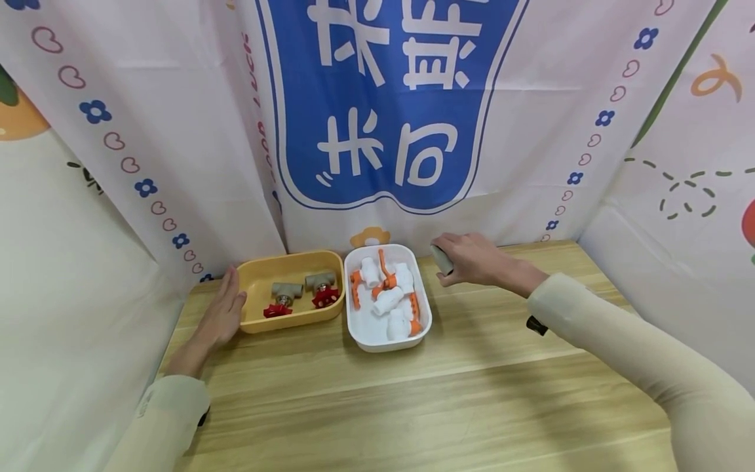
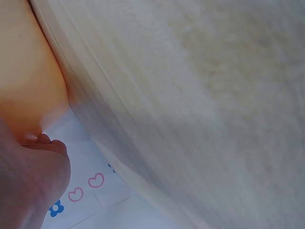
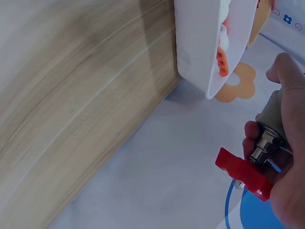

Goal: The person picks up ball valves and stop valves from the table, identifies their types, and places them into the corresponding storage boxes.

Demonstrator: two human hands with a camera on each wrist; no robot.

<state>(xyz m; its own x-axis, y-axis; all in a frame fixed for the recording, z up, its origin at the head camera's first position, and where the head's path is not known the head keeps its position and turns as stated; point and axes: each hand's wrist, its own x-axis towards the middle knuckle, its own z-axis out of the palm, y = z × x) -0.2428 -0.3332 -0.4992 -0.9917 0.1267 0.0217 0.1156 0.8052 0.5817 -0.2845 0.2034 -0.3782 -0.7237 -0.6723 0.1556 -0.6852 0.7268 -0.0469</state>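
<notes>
My left hand (image 1: 221, 309) rests with its fingers extended along the left end of a yellow tray (image 1: 307, 318). Inside that tray lie two grey stop valves (image 1: 286, 290) with red handwheels. To the right of the trays, my right hand (image 1: 472, 259) grips another grey stop valve (image 1: 442, 259) above the table. The right wrist view shows its red handwheel (image 3: 243, 172) and metal stem projecting from the curled fingers; part of the grey body is hidden by the hand. A white tray (image 1: 377, 347) between the hands holds several white ball valves (image 1: 388, 301) with orange lever handles.
Both trays stand side by side near the back edge of the wood-grain table (image 1: 401, 406). A printed cloth (image 1: 519, 157) hangs right behind them, and white cloth (image 1: 77, 314) walls off the left side.
</notes>
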